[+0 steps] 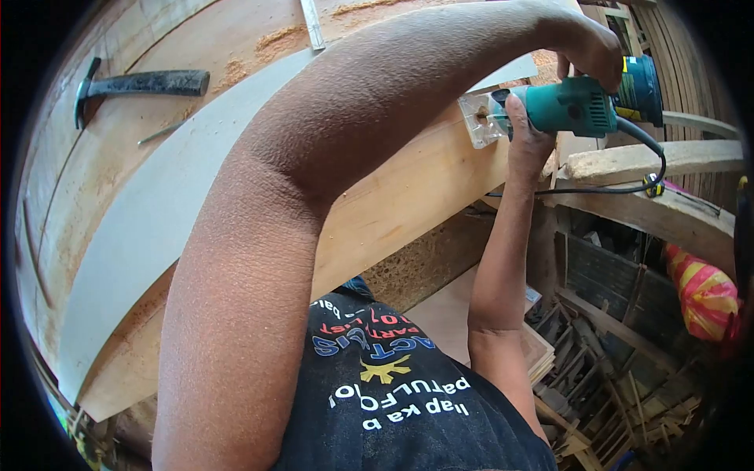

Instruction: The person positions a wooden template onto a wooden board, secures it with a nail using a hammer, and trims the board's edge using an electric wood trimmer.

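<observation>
A teal trim router (571,106) with a clear base (481,120) lies across the right end of a light wooden board (408,196). My right hand (528,140) is wrapped around its body near the base, thumb on top. At the motor end, my left hand (593,55) reaches over from above, its curled fingers against the housing. Part of that grip is hidden. The black power cord (658,149) loops from the motor end down beneath the board. Under my left arm runs a pale grey curved panel (129,290).
A hammer (145,84) and a flat strip (312,23) lie among sawdust on the plywood surface (55,204). A dark teal can (640,90) stands beyond the router. A tape measure (653,185) sits near beams, above a red-and-yellow striped bag (703,294). Wood scraps (597,377) fill the lower right.
</observation>
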A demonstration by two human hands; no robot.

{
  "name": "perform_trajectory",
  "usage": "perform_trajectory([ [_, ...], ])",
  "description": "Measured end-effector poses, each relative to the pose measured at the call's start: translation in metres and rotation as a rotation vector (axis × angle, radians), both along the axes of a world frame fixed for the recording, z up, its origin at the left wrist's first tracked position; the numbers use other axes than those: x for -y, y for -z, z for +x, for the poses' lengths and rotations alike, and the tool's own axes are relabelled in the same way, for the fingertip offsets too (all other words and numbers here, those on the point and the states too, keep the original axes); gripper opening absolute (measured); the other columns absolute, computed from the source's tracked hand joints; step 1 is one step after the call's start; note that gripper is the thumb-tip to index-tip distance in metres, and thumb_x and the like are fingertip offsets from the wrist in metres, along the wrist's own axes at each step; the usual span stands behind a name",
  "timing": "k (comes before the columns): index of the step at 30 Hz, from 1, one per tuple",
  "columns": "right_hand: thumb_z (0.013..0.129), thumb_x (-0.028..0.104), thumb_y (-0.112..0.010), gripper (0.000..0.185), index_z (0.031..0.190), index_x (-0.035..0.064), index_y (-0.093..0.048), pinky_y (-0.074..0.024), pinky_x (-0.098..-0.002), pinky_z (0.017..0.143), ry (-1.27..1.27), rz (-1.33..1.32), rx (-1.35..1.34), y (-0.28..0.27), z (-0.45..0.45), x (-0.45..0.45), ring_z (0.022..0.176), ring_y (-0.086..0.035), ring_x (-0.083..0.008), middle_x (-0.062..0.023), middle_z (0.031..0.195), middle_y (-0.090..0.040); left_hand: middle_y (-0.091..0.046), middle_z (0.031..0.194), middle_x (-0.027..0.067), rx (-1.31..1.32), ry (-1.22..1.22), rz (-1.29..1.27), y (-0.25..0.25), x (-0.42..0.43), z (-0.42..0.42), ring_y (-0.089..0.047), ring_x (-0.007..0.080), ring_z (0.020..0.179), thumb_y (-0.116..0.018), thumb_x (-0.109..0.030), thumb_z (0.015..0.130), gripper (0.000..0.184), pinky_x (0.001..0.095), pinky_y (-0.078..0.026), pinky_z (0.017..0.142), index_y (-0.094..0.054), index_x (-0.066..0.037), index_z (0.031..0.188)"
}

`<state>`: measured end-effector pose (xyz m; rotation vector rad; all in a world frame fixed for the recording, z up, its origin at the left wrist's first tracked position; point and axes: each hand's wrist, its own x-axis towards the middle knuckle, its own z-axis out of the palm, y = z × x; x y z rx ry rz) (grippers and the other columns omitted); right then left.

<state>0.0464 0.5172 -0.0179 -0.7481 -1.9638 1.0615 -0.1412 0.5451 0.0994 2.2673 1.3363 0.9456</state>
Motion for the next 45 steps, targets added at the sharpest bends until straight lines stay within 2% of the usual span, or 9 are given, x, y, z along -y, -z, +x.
perform_trajectory([
  [2,0.087,0.017,-0.078,0.043,0.121,-0.0020,-0.059,-0.0524,-0.0295,0.087,-0.012,-0.015,-0.036,0.000,-0.002,0.003,0.095,-0.063,-0.0158,-0.0084,0.109,-0.065,-0.071,0.111,0.0110,-0.877,0.042,0.620,0.011,-0.045,-0.004,-0.073,0.0213,0.089,-0.068,-0.014,0.085,0.028,0.0309,-0.064,0.072,-0.071,-0.007,0.112],
  [3,0.087,0.016,-0.077,0.046,0.123,-0.0018,-0.055,-0.0522,-0.0301,0.088,-0.015,-0.014,0.015,0.005,0.003,-0.006,0.098,-0.063,-0.0170,-0.0096,0.112,-0.063,-0.071,0.111,0.0138,-0.306,-0.001,-0.063,-0.013,0.009,0.000,-0.072,0.0260,0.093,-0.064,-0.017,0.091,0.025,0.0326,-0.064,0.075,-0.070,-0.005,0.112],
  [14,0.085,0.014,-0.078,0.050,0.125,-0.0017,-0.053,-0.0519,-0.0317,0.092,0.032,-0.123,-0.065,0.007,0.003,-0.002,0.101,-0.063,-0.0185,-0.0093,0.113,-0.062,-0.071,0.101,0.0193,0.407,-0.376,0.177,0.024,-0.015,0.030,-0.071,0.0329,0.080,-0.058,-0.034,0.094,0.035,0.0411,-0.058,0.067,-0.071,-0.004,0.106],
  [18,0.086,0.010,-0.078,0.044,0.123,0.0002,-0.055,-0.0540,-0.0308,0.088,0.046,-0.178,-0.082,0.009,0.003,0.002,0.098,-0.063,-0.0169,-0.0075,0.111,-0.063,-0.070,0.096,0.0233,0.141,-0.553,0.043,0.091,0.081,0.010,-0.070,0.0342,0.075,-0.062,-0.033,0.090,0.032,0.0455,-0.057,0.068,-0.071,-0.003,0.099],
  [20,0.086,0.010,-0.077,0.042,0.121,0.0008,-0.056,-0.0544,-0.0302,0.087,0.063,-0.188,-0.069,0.004,0.000,0.005,0.097,-0.063,-0.0164,-0.0067,0.109,-0.063,-0.068,0.112,0.0207,0.138,-0.606,-0.189,0.123,0.130,0.027,-0.065,0.0358,0.108,-0.065,-0.047,0.090,0.050,0.0506,-0.050,0.097,-0.063,-0.004,0.115],
  [22,0.086,0.011,-0.078,0.042,0.120,0.0018,-0.057,-0.0542,-0.0305,0.087,0.043,-0.137,-0.068,0.010,0.003,-0.003,0.095,-0.064,-0.0158,-0.0064,0.108,-0.063,-0.061,0.129,0.0206,-0.137,-0.781,-0.091,0.155,0.159,0.064,-0.051,0.0352,0.131,-0.067,-0.054,0.087,0.063,0.0627,-0.031,0.112,-0.060,-0.003,0.123],
  [25,0.086,0.011,-0.078,0.040,0.119,0.0021,-0.058,-0.0542,-0.0313,0.086,0.071,-0.117,-0.065,0.011,0.003,-0.003,0.096,-0.064,-0.0158,-0.0064,0.108,-0.064,-0.051,0.143,0.0183,-0.227,-0.927,-0.040,0.172,0.171,0.100,-0.034,0.0331,0.145,-0.068,-0.059,0.084,0.075,0.0695,-0.010,0.117,-0.056,-0.003,0.132],
  [28,0.085,0.010,-0.078,0.038,0.118,0.0020,-0.059,-0.0538,-0.0315,0.087,0.069,-0.149,-0.061,0.010,0.003,-0.001,0.096,-0.064,-0.0157,-0.0065,0.107,-0.064,-0.045,0.150,0.0168,-0.161,-0.971,-0.085,0.170,0.167,0.111,-0.028,0.0327,0.149,-0.068,-0.062,0.082,0.082,0.0666,-0.004,0.119,-0.053,-0.003,0.137],
  [45,0.085,0.011,-0.078,0.037,0.116,0.0007,-0.060,-0.0528,-0.0312,0.088,0.088,-0.100,-0.088,0.018,0.006,-0.006,0.098,-0.063,-0.0162,-0.0075,0.108,-0.065,-0.048,0.149,0.0138,-0.168,-1.097,0.000,0.186,0.152,0.118,-0.033,0.0311,0.147,-0.070,-0.058,0.077,0.078,0.0657,-0.008,0.119,-0.058,-0.004,0.132],
])
